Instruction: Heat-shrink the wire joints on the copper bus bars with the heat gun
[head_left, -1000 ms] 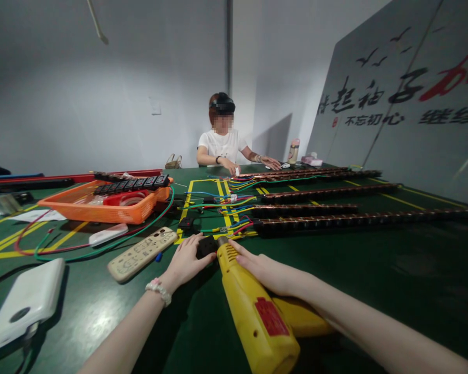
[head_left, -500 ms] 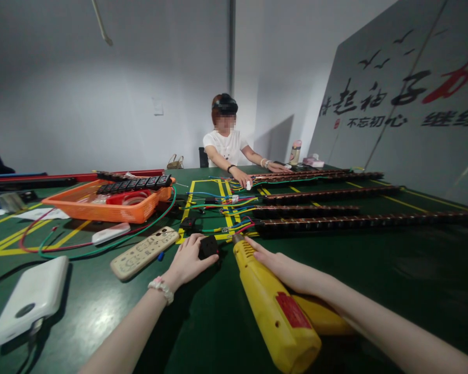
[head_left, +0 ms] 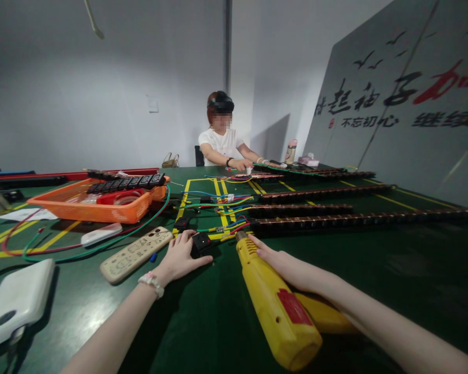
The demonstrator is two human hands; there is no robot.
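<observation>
My left hand [head_left: 181, 257] lies low over the green table with its fingers spread, the thumb stretched out in front of a small black box [head_left: 200, 244]. That box sits against the hand, tilted, between index finger and thumb. At centre right, my right hand [head_left: 278, 259] is against the front of a yellow heat gun [head_left: 276, 301], close to its metal nozzle; the far fingers are hidden behind the barrel. The nozzle points toward coloured wire ends [head_left: 237, 227] at the end of the nearest dark strip [head_left: 315, 222]. Another black piece [head_left: 182, 223] lies just beyond my left hand.
An orange basket [head_left: 89, 210] with parts stands at left. A phone in a patterned case [head_left: 134, 254], a blue bit [head_left: 153, 257] and a white power bank [head_left: 19, 306] lie nearer. Several long strips run rightward. A co-worker [head_left: 220, 140] sits across the table.
My view has turned slightly right. The black box has tilted, and my left thumb is farther from it. The heat gun has shifted slightly right over the table. The co-worker's hand has moved.
</observation>
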